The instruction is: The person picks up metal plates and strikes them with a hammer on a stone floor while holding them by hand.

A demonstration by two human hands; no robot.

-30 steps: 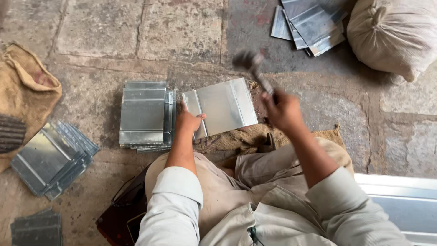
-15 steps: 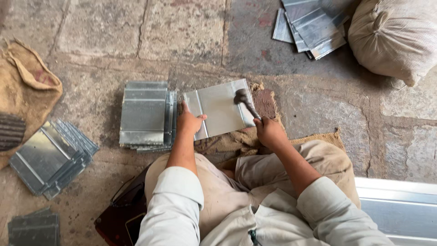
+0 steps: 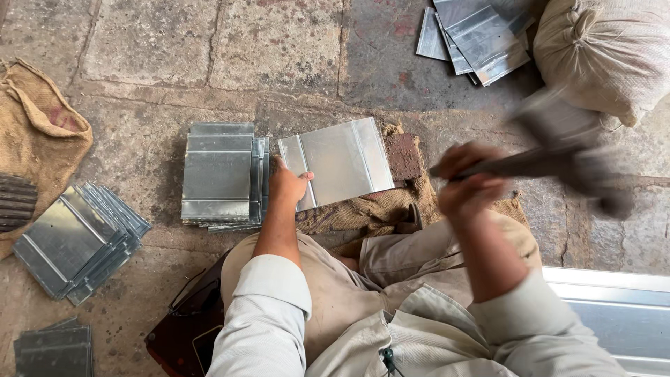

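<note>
**Sheet-metal panel under hammer, floor station**

While the left hand [image 3: 289, 187] presses flat on the creased metal sheet [image 3: 342, 162] lying on burlap [image 3: 370, 209], the right hand [image 3: 466, 183], grip closed, holds a blurred hammer [image 3: 558, 157] raised beside it. Stacked sheets [image 3: 218, 173] adjoin.

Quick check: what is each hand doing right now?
Left hand: pressed down on the flat silver sheet-metal piece, not gripping it.
Right hand: closed around the blurred dark hammer's handle, raised.
</note>
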